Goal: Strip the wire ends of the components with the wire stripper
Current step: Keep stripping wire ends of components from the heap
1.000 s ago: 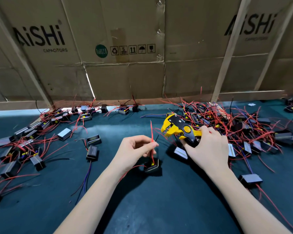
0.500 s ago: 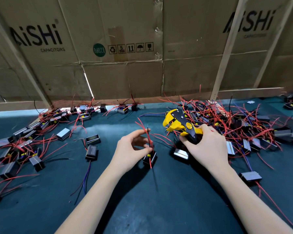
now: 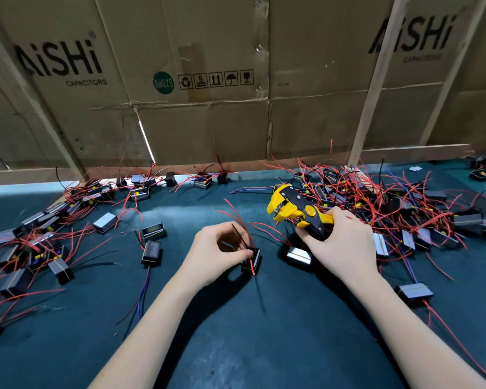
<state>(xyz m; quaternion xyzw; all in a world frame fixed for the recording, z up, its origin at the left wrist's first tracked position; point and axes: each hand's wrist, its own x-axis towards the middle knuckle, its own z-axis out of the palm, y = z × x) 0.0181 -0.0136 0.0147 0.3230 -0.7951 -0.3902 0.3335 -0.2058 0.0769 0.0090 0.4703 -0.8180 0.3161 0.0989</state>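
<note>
My left hand (image 3: 215, 255) curls over a small black component (image 3: 251, 262) at the middle of the table, pinching its wires close to the body. Red wires and one black wire (image 3: 237, 221) fan up and back from it. My right hand (image 3: 340, 242) grips the handles of the yellow and black wire stripper (image 3: 295, 210), whose jaws point left, a short way right of those wires and apart from them. Another component (image 3: 298, 255) with a silver face lies just under my right hand.
A dense heap of components with red wires (image 3: 390, 203) fills the back right of the dark green table (image 3: 250, 332). More components (image 3: 40, 248) are strewn at the left. Cardboard sheets (image 3: 208, 80) on wooden slats wall off the back edge.
My left hand let the single upright red wire go, dropped onto the component and now pinches its wires low down. The stripper stayed almost in place.
</note>
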